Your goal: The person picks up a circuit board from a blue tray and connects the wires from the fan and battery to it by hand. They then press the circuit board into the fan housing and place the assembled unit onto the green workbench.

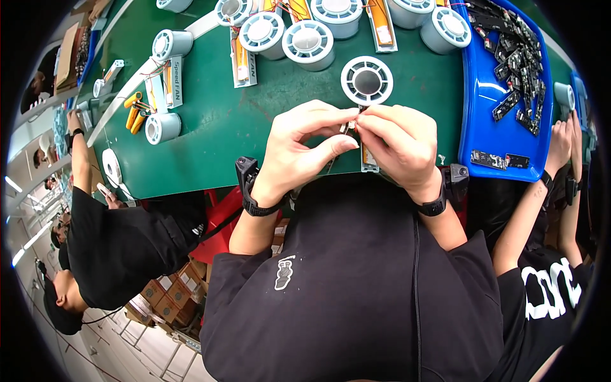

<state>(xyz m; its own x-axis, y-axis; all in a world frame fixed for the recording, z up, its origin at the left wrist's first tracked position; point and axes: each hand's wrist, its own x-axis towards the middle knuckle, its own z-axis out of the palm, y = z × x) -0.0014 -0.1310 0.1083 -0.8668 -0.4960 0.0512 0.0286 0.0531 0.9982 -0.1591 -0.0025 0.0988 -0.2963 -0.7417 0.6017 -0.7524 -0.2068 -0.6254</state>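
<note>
While both angle inward, left hand (307, 141) and right hand (402, 143) pinch a white piece (351, 126).

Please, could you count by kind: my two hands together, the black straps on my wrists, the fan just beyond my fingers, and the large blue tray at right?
left hand and right hand: 2
wrist straps: 2
fan: 1
blue tray: 1
total: 6

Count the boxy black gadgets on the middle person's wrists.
2: the left gadget, just behind the left hand, and the right gadget, just behind the right hand. Neither is hidden.
</note>
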